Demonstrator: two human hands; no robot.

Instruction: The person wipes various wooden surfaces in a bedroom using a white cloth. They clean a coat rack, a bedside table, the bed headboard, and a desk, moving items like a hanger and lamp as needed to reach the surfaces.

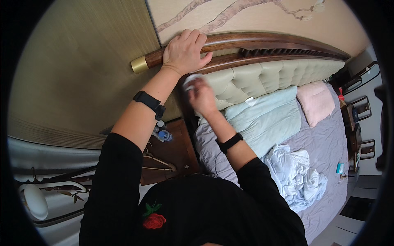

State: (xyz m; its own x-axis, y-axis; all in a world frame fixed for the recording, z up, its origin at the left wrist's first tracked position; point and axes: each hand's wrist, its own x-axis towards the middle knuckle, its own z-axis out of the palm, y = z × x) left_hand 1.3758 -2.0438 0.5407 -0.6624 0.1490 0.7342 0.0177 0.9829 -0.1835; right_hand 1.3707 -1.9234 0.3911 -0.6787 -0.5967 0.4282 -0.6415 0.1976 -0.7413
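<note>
My left hand point(186, 50) grips the dark wooden top rail point(227, 43) of a bed headboard, its fingers draped over the upper side near the brass end cap point(140, 64). Below it, my right hand point(203, 97) is blurred and holds a white cloth or wipe point(192, 79) at the headboard's side post. How much of the cloth touches the wood is hard to see. Right beside that hand begins the cream tufted padding point(264, 73) of the headboard. A row of short spindles point(283, 52) fills the gap farther along the frame.
Under my arms stands a wooden nightstand point(181, 144) with a water bottle point(165, 135) and a hanger point(160, 161). On the bed lie a pale green pillow point(267, 117), a pink pillow point(317, 101) and a crumpled light-blue quilt point(292, 175). A white lamp point(35, 201) is at lower left.
</note>
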